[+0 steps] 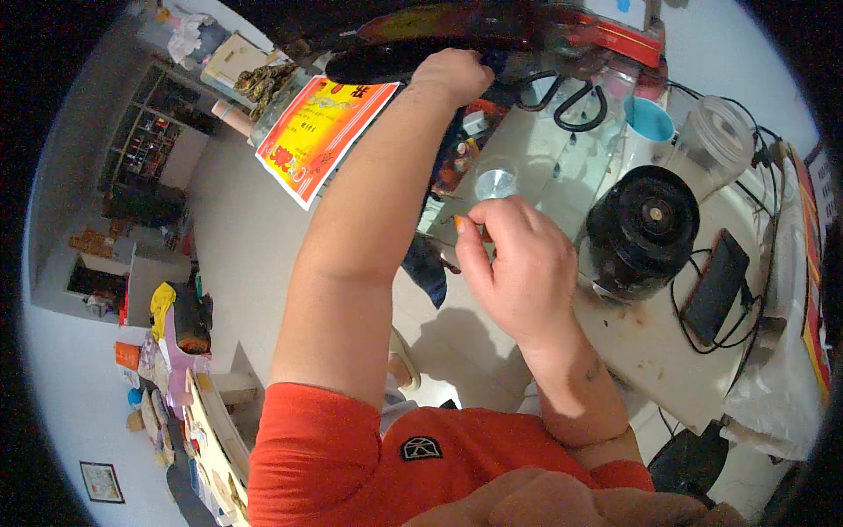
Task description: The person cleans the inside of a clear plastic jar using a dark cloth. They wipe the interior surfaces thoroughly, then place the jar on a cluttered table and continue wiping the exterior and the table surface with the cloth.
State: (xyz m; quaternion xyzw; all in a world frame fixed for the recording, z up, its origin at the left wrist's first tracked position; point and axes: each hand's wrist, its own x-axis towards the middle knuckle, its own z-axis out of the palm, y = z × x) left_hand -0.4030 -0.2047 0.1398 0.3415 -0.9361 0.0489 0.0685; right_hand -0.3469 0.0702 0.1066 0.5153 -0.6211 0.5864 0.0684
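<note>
My right hand is in front of me, above the near edge of the glass tabletop. Its thumb and forefinger come together at a small orange piece, too small to name. Just beyond these fingers stands a small clear cup. My left hand reaches far forward, fingers curled down beside a long black object. Its fingertips are in the dark, so what they hold is hidden. Black-handled scissors lie to the right of that hand. A red and yellow printed certificate lies left of my left forearm.
On the right are a cup with a blue inside, a clear plastic jar, a black-topped container and a flat black device among cables. A plastic bag lies at the right edge. Dark cloth hangs below the tabletop.
</note>
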